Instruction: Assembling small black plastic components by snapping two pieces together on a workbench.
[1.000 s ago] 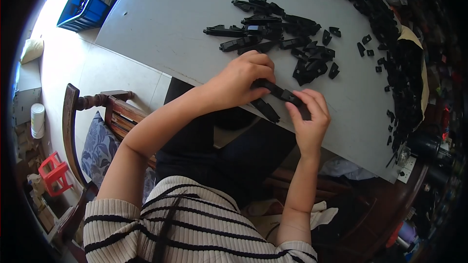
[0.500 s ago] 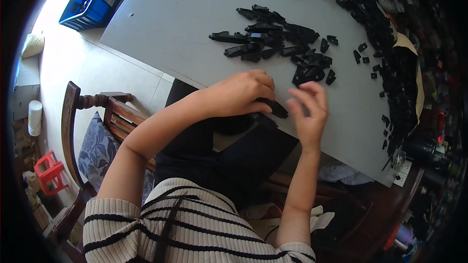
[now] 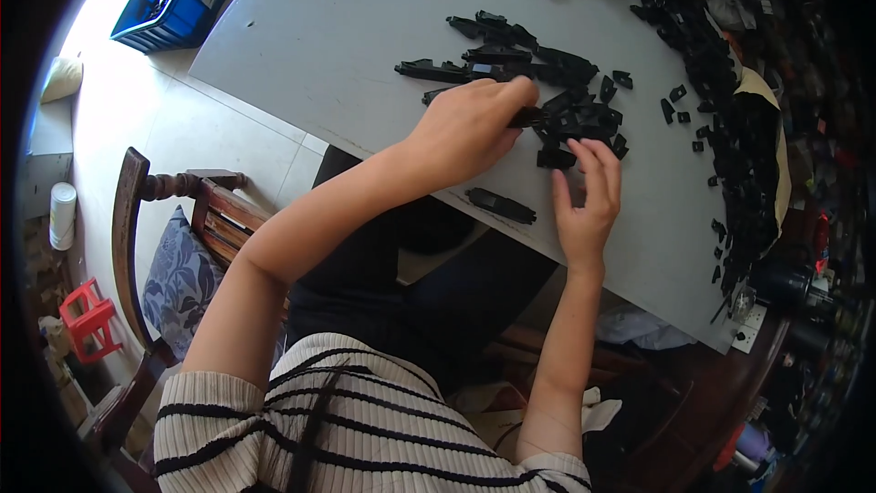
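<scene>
My left hand (image 3: pixel 474 131) reaches over a loose group of black plastic parts (image 3: pixel 493 55) on the table. Its fingers are closed around a dark plastic part (image 3: pixel 527 117), mostly hidden by the hand. To its right, my right hand (image 3: pixel 589 196) has a small black plastic piece (image 3: pixel 555 158) between thumb and forefinger, the other fingers loosely raised. Between me and the hands, a long narrow black plastic part (image 3: pixel 500 205) lies by itself near the table's front edge.
The grey table (image 3: pixel 319 46) carries a long heap of black parts (image 3: pixel 693 46) along its far and right sides, with small loose pieces (image 3: pixel 677 93) before it. A blue crate (image 3: pixel 182 0) stands beyond the left corner. A wooden chair (image 3: pixel 137 219) is at my left.
My left hand has moved up and away from the table's front edge to the group of parts, leaving the long part lying there. My right hand has shifted slightly, its fingers closing at a small piece.
</scene>
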`<action>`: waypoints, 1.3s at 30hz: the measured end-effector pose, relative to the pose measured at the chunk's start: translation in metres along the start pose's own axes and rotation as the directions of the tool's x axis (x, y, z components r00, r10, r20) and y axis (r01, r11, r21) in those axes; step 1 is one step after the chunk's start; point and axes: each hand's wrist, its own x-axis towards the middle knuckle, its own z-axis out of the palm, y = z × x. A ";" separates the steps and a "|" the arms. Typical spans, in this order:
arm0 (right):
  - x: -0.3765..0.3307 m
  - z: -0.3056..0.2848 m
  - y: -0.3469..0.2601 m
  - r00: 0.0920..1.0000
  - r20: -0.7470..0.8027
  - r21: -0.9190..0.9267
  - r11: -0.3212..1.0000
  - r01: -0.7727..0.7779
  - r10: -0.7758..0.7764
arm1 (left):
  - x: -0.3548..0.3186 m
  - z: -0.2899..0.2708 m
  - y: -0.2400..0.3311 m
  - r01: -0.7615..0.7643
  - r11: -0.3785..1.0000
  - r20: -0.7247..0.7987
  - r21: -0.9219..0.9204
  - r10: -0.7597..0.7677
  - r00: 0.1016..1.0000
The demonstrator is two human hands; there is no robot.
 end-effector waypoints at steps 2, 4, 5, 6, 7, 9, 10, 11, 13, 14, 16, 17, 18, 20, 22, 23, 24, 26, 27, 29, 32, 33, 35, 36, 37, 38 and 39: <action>0.003 0.000 0.001 0.985 0.103 -0.054 0.988 0.148 -0.142 | -0.002 -0.009 0.008 0.135 0.972 0.071 -0.194 -0.123 0.990; 0.003 0.003 0.004 0.989 0.089 -0.048 0.992 0.121 -0.116 | -0.007 -0.013 0.004 0.273 0.891 0.156 -0.361 -0.231 0.960; 0.003 0.003 0.006 0.996 0.057 -0.015 0.998 0.069 -0.068 | -0.014 -0.008 -0.003 0.279 0.851 0.194 -0.445 -0.212 0.958; 0.003 0.005 0.008 0.999 0.029 0.024 1.000 0.017 -0.018 | -0.018 -0.008 -0.007 0.288 0.803 0.230 -0.522 -0.193 0.954; 0.002 0.005 0.007 0.999 0.031 0.028 0.999 0.017 -0.017 | -0.022 -0.010 -0.009 0.291 0.804 0.230 -0.519 -0.196 0.953; -0.002 0.002 0.004 0.983 -0.008 0.176 0.968 -0.180 0.184 | -0.027 -0.014 -0.008 0.236 0.884 0.255 -0.404 -0.139 0.957; -0.002 0.008 0.008 0.986 -0.100 0.218 0.970 -0.107 0.131 | -0.028 -0.013 -0.008 0.238 0.882 0.258 -0.406 -0.140 0.956; -0.005 0.005 0.007 0.986 -0.099 0.216 0.970 -0.111 0.135 | -0.029 -0.012 -0.008 0.187 0.916 0.254 -0.355 -0.098 0.962; -0.007 -0.003 -0.004 0.879 0.092 0.664 0.629 -0.405 0.469 | -0.030 -0.011 -0.009 0.137 0.942 0.252 -0.305 -0.059 0.966; -0.010 -0.005 -0.005 0.840 0.224 0.783 0.422 -0.457 0.494 | -0.031 -0.009 -0.010 0.095 0.957 0.240 -0.274 -0.027 0.970; -0.011 -0.012 -0.012 0.756 0.483 0.776 0.185 -0.604 0.442 | -0.032 -0.007 -0.010 0.053 0.969 0.230 -0.242 0.004 0.973; -0.014 -0.008 -0.012 0.758 0.514 0.766 0.185 -0.616 0.401 | -0.032 -0.007 -0.010 0.049 0.971 0.223 -0.232 0.004 0.975; -0.017 -0.008 -0.012 0.756 0.529 0.684 0.332 -0.649 0.386 | -0.032 -0.006 -0.010 0.045 0.974 0.218 -0.223 0.005 0.976; -0.019 -0.001 -0.017 0.837 0.438 0.573 0.616 -0.541 0.328 | -0.032 -0.006 -0.009 0.042 0.973 0.219 -0.225 0.008 0.976; -0.016 -0.004 -0.023 0.904 0.360 0.375 0.851 -0.368 0.233 | -0.032 -0.006 -0.009 0.042 0.974 0.217 -0.222 0.007 0.976; -0.015 -0.005 -0.024 0.945 0.308 0.127 0.980 -0.152 0.107 | -0.032 -0.006 -0.010 0.030 0.970 0.202 -0.239 0.019 0.979; -0.014 -0.006 -0.020 0.959 0.279 0.109 0.991 -0.073 0.039 | -0.033 -0.005 -0.010 0.019 0.967 0.185 -0.255 0.030 0.982; -0.012 -0.015 -0.018 0.938 0.340 0.113 0.987 -0.110 0.065 | -0.031 -0.007 -0.012 0.034 0.961 0.199 -0.276 0.023 0.980; -0.012 -0.018 -0.018 0.914 0.394 0.107 0.983 -0.151 0.098 | -0.030 -0.006 -0.012 0.042 0.952 0.217 -0.303 0.026 0.976; -0.009 -0.010 -0.018 0.925 0.379 0.109 0.991 -0.077 0.031 | -0.028 -0.005 -0.011 0.023 0.945 0.243 -0.327 0.060 0.968; -0.014 0.002 -0.021 0.935 0.352 0.163 0.981 -0.107 0.044 | -0.030 -0.004 -0.011 0.000 0.950 0.261 -0.312 0.086 0.962; -0.016 0.002 -0.020 0.938 0.347 0.137 0.988 -0.069 0.017 | -0.031 -0.003 -0.012 -0.003 0.960 0.257 -0.279 0.078 0.963; -0.014 0.001 -0.019 0.940 0.342 0.113 0.993 -0.025 -0.016 | -0.031 -0.007 -0.010 -0.100 0.961 0.225 -0.259 0.161 0.961; -0.013 0.000 -0.019 0.961 0.276 0.166 0.984 -0.061 0.013 | -0.033 -0.008 -0.008 -0.188 0.952 0.202 -0.243 0.239 0.950; -0.011 0.000 -0.019 0.977 0.210 0.222 0.971 -0.094 0.046 | -0.033 -0.015 -0.006 -0.167 0.971 0.154 -0.173 0.194 0.969; -0.007 0.000 -0.020 0.981 0.167 0.113 0.986 -0.119 0.099 | -0.033 -0.024 -0.007 -0.140 0.985 0.104 -0.103 0.151 0.983; -0.004 0.002 -0.018 0.982 0.143 0.047 0.990 -0.132 0.124 | -0.032 -0.028 -0.009 -0.082 0.996 -0.027 0.031 0.082 0.996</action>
